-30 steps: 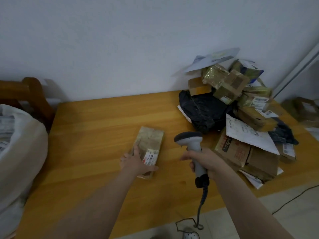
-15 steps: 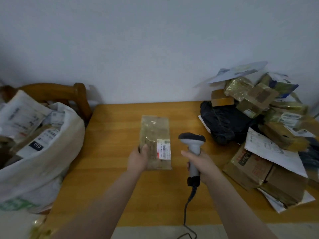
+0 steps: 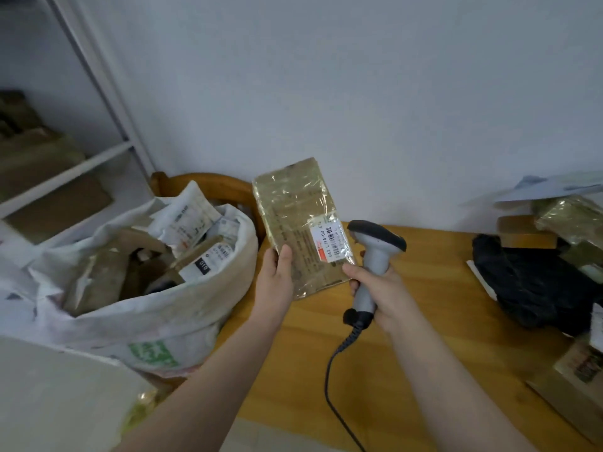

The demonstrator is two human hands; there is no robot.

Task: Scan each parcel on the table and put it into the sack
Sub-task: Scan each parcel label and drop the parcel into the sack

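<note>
Head view: left hand [image 3: 273, 282] grips the taped parcel [image 3: 300, 223] by its lower left edge, lifted off the table [image 3: 424, 337], label facing up. Right hand [image 3: 381, 290] is wrapped around the scanner [image 3: 375, 252] handle. The full sack [image 3: 156, 288] stands left, beside the table.

Left hand [image 3: 273, 282] holding taped parcel [image 3: 298, 220] upright above table [image 3: 424, 337], right hand [image 3: 385, 288] gripping scanner [image 3: 375, 252], sack [image 3: 156, 308] at left

taped brown parcel [image 3: 300, 223], raised, tilted, beside full sack [image 3: 156, 308]
</note>
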